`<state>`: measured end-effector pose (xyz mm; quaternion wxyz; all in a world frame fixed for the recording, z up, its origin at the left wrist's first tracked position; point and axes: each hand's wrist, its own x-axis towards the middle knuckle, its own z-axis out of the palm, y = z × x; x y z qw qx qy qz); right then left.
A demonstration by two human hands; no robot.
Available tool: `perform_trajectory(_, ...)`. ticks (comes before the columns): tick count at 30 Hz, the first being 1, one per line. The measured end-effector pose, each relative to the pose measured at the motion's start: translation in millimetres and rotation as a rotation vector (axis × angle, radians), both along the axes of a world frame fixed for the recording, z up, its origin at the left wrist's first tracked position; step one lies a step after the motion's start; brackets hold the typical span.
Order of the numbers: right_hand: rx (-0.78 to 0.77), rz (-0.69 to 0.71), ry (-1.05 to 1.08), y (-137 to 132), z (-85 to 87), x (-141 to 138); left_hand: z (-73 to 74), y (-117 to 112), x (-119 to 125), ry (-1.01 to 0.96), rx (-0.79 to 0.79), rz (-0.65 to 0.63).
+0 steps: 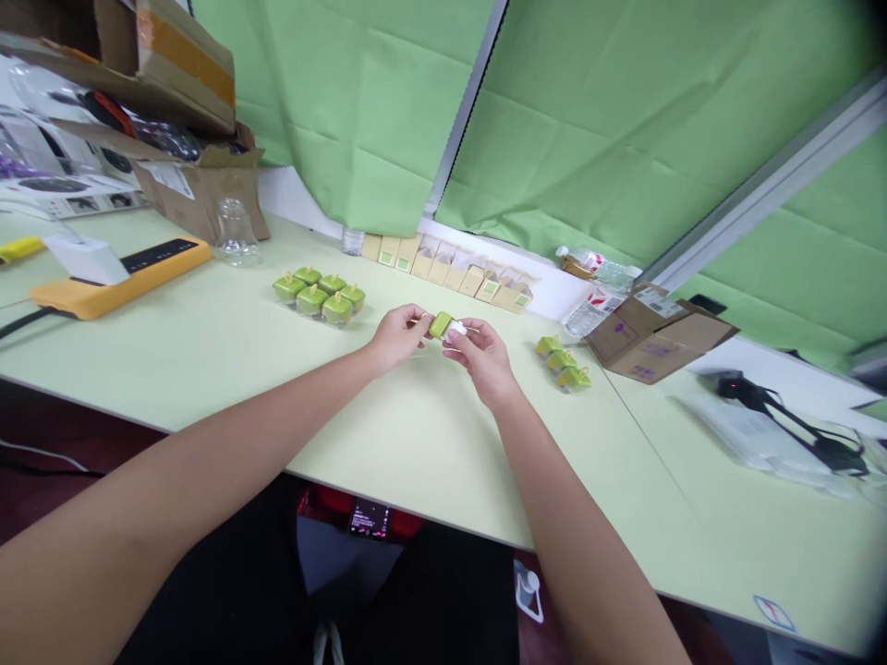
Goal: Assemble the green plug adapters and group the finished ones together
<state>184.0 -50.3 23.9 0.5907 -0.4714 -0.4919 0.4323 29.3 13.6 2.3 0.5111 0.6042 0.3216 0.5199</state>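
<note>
Above the middle of the table I hold a small box with a green lid (441, 324) between both hands. The box is turned on its side, its lid toward my left. My left hand (400, 338) pinches the lid end with closed fingers. My right hand (486, 360) grips the other end, where something white (455, 329) shows beside its thumb; what this white part is, I cannot make out. To the left stands a group of several clear boxes with green lids (311, 299) and small loops on top. A shorter row of similar green-lidded boxes (561, 362) sits to the right.
Several small cardboard boxes (443, 265) line the wall. An orange power strip (125, 288), a clear plastic jar (236, 235) and an open carton (194, 189) are at left. Plastic bottles (592, 309), a carton (655, 337) and a black cabled device (783, 416) lie at right.
</note>
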Motion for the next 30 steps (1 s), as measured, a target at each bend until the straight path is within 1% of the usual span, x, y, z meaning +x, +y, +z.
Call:
perform_trajectory(11,-0.009,-0.004,-0.011,-0.5,0.5,-1.2,2.3,-3.3,-0.2,0.002,-0.008,-0.006)
perform_trajectory(15,0.012,0.005,-0.007,-1.5,1.6,-0.9,3.5,-3.4,-1.0,0.002,-0.018,0.002)
perform_trajectory(19,0.065,-0.023,-0.003,-1.9,2.7,-2.3,3.3,-2.5,-1.6,-0.032,-0.012,0.023)
perform_trajectory(23,0.069,-0.084,-0.023,-1.6,2.3,-8.1,2.4,-3.6,0.1,-0.063,-0.012,0.026)
perform_trajectory(26,0.067,-0.085,-0.032,-2.0,2.9,-12.0,2.7,-4.1,1.6,-0.116,-0.038,0.027)
perform_trajectory(30,0.13,-0.116,-0.029,-2.4,5.1,-10.6,3.0,-1.0,1.7,-0.194,-0.089,0.002)
